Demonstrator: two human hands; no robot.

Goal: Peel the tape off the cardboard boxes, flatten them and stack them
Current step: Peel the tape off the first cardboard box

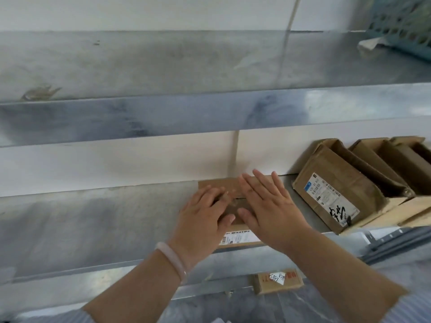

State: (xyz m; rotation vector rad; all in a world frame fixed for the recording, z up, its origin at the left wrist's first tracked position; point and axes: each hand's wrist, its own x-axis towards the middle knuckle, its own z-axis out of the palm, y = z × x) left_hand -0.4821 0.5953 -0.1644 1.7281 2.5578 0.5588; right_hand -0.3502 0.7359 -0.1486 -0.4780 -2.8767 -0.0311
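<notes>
Cardboard pressed flat on a steel shelf (93, 217), seen from the head camera. My left hand (205, 213), a pale bracelet (172, 259) at the wrist, lies palm-down on the flattened box (219, 185) with fingers lightly bent. My right hand (268, 206) is spread over the same box, fingers straight, gripping nothing. The box lies mid-shelf against the back wall, its label end toward me. Near on the right, a row of open boxes (335, 194) leans unflattened, and a small box (277, 280) sits on the level below. I judge this the flatten-and-stack step. Next I would reach right for the nearest open box, check its seams for tape, then collapse it onto this one.
</notes>
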